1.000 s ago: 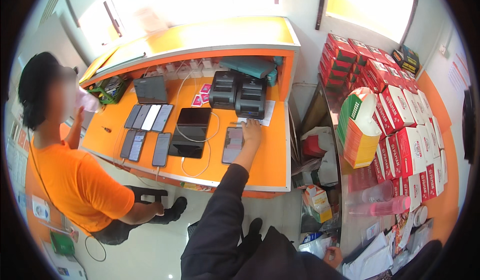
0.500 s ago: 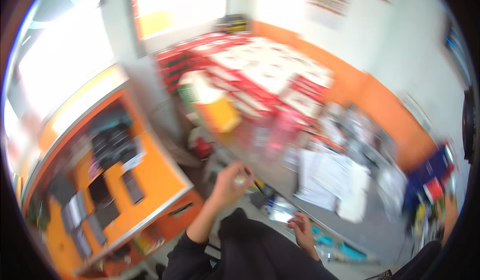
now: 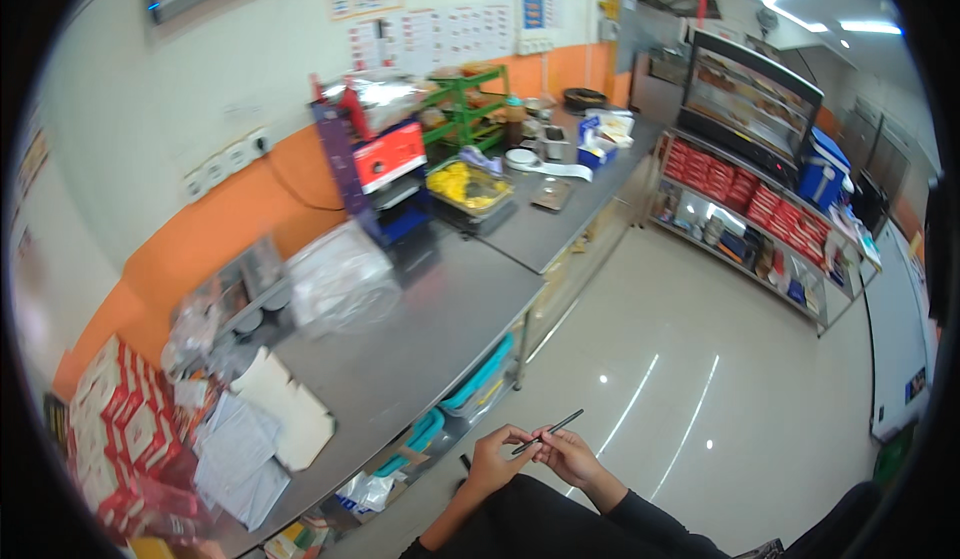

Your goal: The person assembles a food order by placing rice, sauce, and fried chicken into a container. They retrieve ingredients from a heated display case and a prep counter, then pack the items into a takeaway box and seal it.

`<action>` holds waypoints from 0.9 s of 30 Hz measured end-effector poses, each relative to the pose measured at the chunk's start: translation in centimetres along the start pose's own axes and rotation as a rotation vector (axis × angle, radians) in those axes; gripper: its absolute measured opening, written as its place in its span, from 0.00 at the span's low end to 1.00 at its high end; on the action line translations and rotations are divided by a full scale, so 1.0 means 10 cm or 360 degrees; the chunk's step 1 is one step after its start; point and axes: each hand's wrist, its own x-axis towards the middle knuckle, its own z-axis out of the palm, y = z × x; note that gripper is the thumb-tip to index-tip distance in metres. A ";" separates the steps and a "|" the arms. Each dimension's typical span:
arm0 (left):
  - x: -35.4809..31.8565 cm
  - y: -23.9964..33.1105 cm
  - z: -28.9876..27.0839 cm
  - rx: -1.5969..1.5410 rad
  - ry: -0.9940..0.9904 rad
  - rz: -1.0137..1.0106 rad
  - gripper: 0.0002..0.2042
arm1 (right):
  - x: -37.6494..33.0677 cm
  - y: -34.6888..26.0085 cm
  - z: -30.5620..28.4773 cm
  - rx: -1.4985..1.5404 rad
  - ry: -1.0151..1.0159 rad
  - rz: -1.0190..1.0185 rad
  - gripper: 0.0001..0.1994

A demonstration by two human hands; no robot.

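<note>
A slim dark pen (image 3: 565, 422) slants up to the right between my two hands, held in front of my body. The fingers of my left hand (image 3: 492, 462) are curled round its lower end. My right hand (image 3: 570, 459) meets them and pinches the pen near its middle. Where the fingertips come together, I cannot make out whether anything small is also held. Left of my hands runs the long grey metal worktable (image 3: 400, 359), with teal-lidded containers (image 3: 480, 374) on the shelf beneath it.
Papers (image 3: 240, 449), a white board (image 3: 285, 409) and red-and-white boxes (image 3: 120, 419) cover the table's near left. Farther along stand a tray of yellow pieces (image 3: 470, 187) and a green rack (image 3: 470, 109). Across the shiny floor is a glass display case (image 3: 750, 99) on a metal shelf.
My view has swung to the right, away from the orange desk and stacked boxes. My hands, apart before, are now together at the pen.
</note>
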 end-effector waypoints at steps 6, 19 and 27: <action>1.46 -0.58 0.52 0.0272 -0.0162 0.0233 0.06 | 0.67 -1.10 -1.11 -0.0516 0.0471 -0.0630 0.03; 5.82 -1.42 2.16 0.0031 0.0098 0.0060 0.11 | 1.77 -3.63 -3.48 -0.0193 0.1357 -0.0934 0.09; 7.64 -2.31 2.79 0.1094 0.0396 0.0137 0.31 | 3.68 -5.39 -4.48 -0.0496 0.1108 -0.0728 0.07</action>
